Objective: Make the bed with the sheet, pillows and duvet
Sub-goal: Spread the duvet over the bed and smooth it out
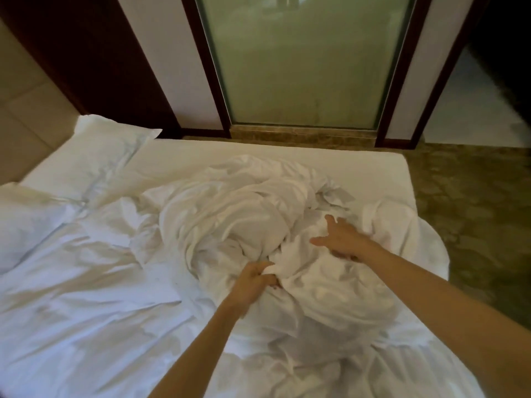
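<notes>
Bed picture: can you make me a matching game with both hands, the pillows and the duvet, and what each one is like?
1 left hand
2 right hand
3 pillows
4 duvet

A crumpled in a heap mid-bed
B fingers spread open
C lying at the picture's left side
D gripping a bunch of duvet

Pairs: 1-D, 2-B, 3-C, 4-A

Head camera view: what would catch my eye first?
A crumpled white duvet heap fills the centre, the left hand gripping a fold and the right hand spread open on it. Two white pillows lie at the left; a tall frosted glass panel stands behind.
</notes>
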{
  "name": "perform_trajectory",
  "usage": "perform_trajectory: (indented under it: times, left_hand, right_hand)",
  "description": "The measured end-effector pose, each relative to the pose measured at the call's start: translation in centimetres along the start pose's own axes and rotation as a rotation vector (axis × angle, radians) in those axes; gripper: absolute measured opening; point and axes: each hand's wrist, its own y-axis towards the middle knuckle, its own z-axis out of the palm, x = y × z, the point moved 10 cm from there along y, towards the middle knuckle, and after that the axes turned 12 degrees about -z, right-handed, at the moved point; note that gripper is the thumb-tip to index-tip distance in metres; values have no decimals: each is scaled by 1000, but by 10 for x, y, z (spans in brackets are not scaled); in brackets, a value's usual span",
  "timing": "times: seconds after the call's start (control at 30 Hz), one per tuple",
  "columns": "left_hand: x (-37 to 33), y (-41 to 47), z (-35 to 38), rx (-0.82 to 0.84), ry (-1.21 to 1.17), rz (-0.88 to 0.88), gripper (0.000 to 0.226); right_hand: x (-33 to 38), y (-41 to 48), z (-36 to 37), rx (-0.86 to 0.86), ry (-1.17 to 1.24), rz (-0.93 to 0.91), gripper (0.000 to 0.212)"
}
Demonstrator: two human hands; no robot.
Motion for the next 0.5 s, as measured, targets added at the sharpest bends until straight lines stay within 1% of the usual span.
perform_trajectory:
  times: [0.07,0.1,0.13,0.17,0.2,0.27,0.3,0.33,0.4,0.43,0.5]
  left_hand:
    - [-10,-24,2,86,17,29,16]
    - [-10,-31,6,125,73,32,18]
    - [-8,-36,12,166,142,26,18]
    - [-2,-37,18,203,231,6,17]
    - [2,-38,27,255,309,-12,16]
    - [16,-36,41,335,421,-78,20]
    - [23,-34,46,340,449,-146,22]
    - [28,-32,49,332,438,-229,22]
    - [31,-24,46,246,337,-374,26]
    - [29,-20,44,182,278,-409,31]
    - [22,-2,36,78,73,-426,43]
  right_hand:
    - [-22,1,14,44,-46,140,114]
    - [-36,-1,23,64,-25,215,122]
    - [-48,-6,33,82,12,270,126]
    - [-56,-12,45,105,44,292,122]
    - [-59,-18,54,107,64,288,108]
    - [-60,-24,57,-14,120,251,54]
    - [-60,-29,58,-62,191,243,36]
    - [-59,-32,57,-105,314,256,33]
    - [-49,-41,44,-201,578,262,42]
    - [-35,-47,31,-239,683,226,45]
    - [-1,-59,5,-302,838,95,40]
